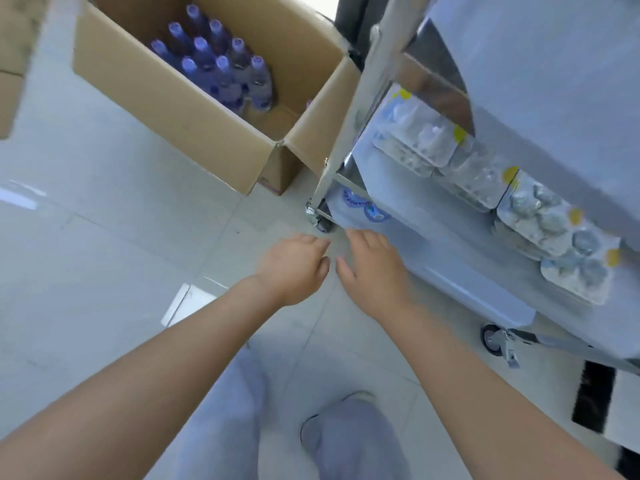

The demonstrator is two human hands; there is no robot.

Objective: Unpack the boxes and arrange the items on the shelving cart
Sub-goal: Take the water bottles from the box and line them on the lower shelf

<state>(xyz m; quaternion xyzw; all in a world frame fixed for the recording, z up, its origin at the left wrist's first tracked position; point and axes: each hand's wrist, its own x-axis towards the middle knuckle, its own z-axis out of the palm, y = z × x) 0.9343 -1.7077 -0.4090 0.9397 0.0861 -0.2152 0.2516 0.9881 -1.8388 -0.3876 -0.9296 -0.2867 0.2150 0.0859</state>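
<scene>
Both bare hands reach forward and down over the tiled floor (pixel 104 202), side by side and nearly touching at the thumbs; the left hand (pixel 294 268) has loosely relaxed fingers and holds nothing, and the right hand (pixel 372 268) is likewise empty with its fingers loosely extended. Just beyond the right hand's fingertips sits the bottom shelf of the metal shelving cart (pixel 398 174), where the tops of a few bottles (pixel 374 211) with purple-printed labels show, blurred. Just ahead of the left hand is the cart's near corner caster (pixel 320 221). Farther up and to the right of the right hand, the cart's middle shelf carries a row of clear plastic blister packs (pixel 540 213) with yellow tabs, lying flat next to one another; their contents are too blurred to tell. Well ahead of the left hand, an open cardboard box (pixel 194 123) stands on the floor right against the cart, with a cluster of upright purple-capped bottles (pixel 221 67) packed in its far half. Below the hands, the person's light trouser legs (pixel 235 427) and a shoe (pixel 311 431) are visible
</scene>
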